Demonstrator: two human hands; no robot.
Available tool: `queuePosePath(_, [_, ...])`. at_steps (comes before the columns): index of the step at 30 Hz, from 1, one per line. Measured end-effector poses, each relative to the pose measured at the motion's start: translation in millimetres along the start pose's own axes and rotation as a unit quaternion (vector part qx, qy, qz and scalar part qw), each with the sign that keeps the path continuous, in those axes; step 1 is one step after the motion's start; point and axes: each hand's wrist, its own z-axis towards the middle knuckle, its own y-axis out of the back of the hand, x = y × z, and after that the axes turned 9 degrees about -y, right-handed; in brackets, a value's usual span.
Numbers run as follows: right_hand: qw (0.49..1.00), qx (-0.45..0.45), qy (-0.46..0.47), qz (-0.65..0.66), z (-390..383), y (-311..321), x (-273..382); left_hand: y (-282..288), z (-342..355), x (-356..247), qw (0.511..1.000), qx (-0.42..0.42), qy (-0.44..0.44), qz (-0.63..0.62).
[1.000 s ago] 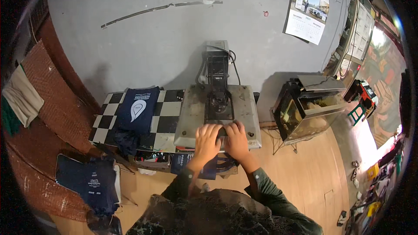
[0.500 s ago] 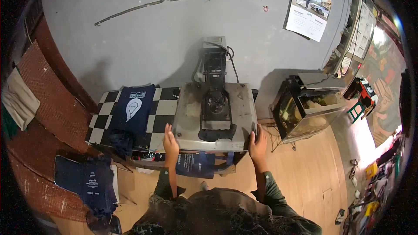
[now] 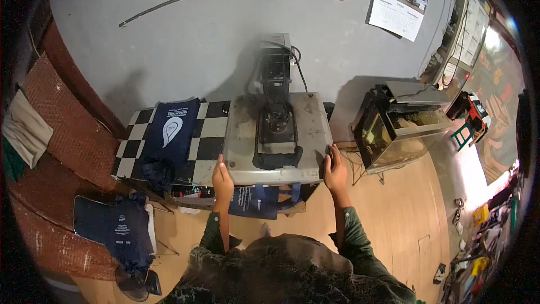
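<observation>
A heat press point(image 3: 239, 135) with a wide, stained metal plate, a black upright arm and a black loop handle point(image 3: 277, 161) stands on a black-and-white checkered table point(image 3: 207, 155). At its front left corner is my left hand point(image 3: 223, 183), fingers stretched out along the side. My right hand point(image 3: 336, 171) lies in the same way at the front right corner, thumb apart from the fingers. Neither hand has its fingers wrapped round anything. On the table to the left lies a dark blue tote bag point(image 3: 179, 135) with a white drop-shaped print.
More dark blue printed bags hang below the press point(image 3: 256, 202) and lie over a chair point(image 3: 121, 231) at lower left. A fish tank point(image 3: 402, 141) on a thin stand is to the right. Cables run down from the grey box point(image 3: 275, 40) atop the press. Cluttered goods line the far right.
The press, table and wall sit slightly higher in the picture. Both hands have stayed at the front corners of the press, shifting only a little.
</observation>
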Motion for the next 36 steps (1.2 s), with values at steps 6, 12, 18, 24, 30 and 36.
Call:
queuePosePath(6, [1.000,0.008,-0.002,0.014,0,-1,-4,-1,0,2,1.000,-0.004,0.010,0.001])
queuePosePath(12, [0.999,0.022,0.003,0.027,-3,3,-2,-1,-1,4,1.000,-0.021,-0.010,0.001])
queuePosePath(18, [0.999,0.034,0.026,0.030,-5,4,-5,-1,-2,11,1.000,-0.022,0.008,0.011])
queuePosePath(24, [0.998,0.043,0.037,0.020,-6,3,-12,-1,-1,20,0.999,0.011,0.041,0.002])
queuePosePath(30, [0.998,0.057,0.024,0.019,-29,17,-2,3,-8,-13,0.995,-0.070,-0.068,0.034])
queuePosePath(36, [0.988,-0.059,0.116,-0.082,-102,10,32,2,-80,-52,0.988,-0.042,-0.133,0.071])
